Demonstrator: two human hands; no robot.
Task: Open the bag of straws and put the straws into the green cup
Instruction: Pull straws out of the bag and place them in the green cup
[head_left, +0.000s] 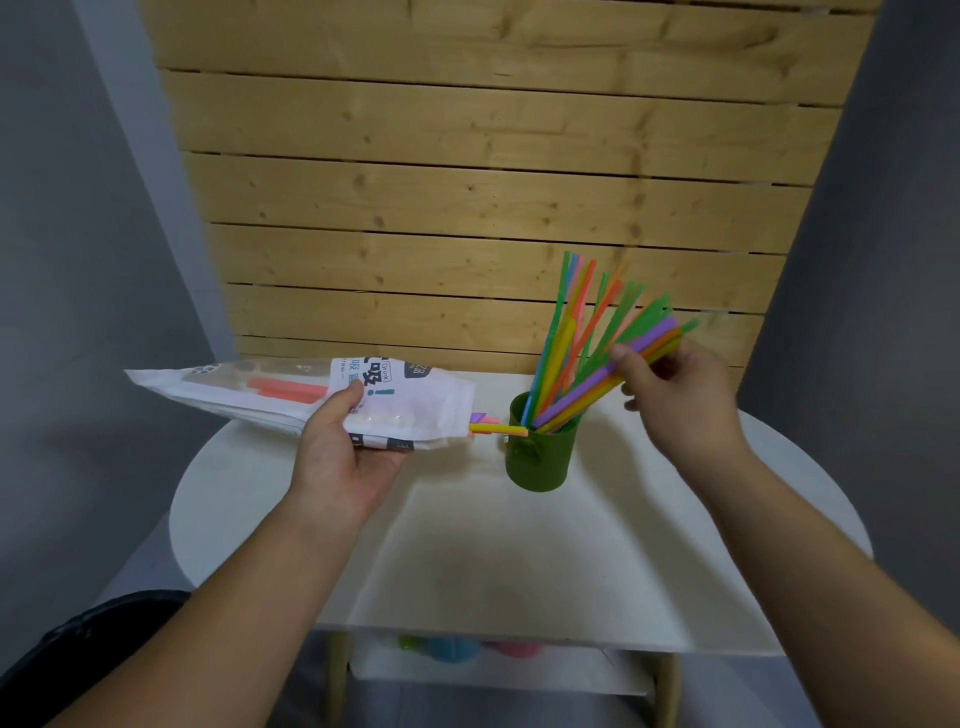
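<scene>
White table before slatted wood wall. Right hand fingers curl round fanned straws whose lower ends stand in the green cup. Left hand thumb and fingers clasp the bag just left of the cup, straw tips protruding from its mouth.

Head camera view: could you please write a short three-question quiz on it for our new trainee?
1. Fill in: the right hand grips a bundle of ____ standing in the green cup.
2. True or false: the cup lies on its side.
3. Which hand holds the bag? A: left hand. B: right hand.
Key: 1 straws; 2 false; 3 A.
</scene>
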